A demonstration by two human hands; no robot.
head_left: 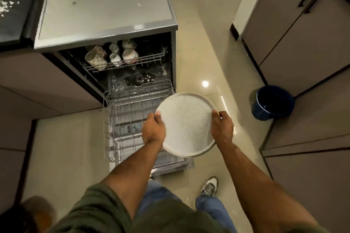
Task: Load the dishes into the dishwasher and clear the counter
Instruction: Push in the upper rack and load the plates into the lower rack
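A large round speckled white plate [186, 125] hangs above the right side of the pulled-out lower rack [130, 117] of the open dishwasher [117, 73]. My left hand [153, 129] grips the plate's left rim and my right hand [222, 127] grips its right rim. The lower rack holds no dishes that I can see. Several patterned mugs [113, 55] stand upside down in the upper rack [123, 62], which is partly inside the machine.
The grey counter top [106, 4] above the dishwasher is bare. A dark blue bucket [272, 102] stands on the tiled floor to the right, by brown cabinets [303, 30]. The open dishwasher door [170, 166] lies in front of my feet.
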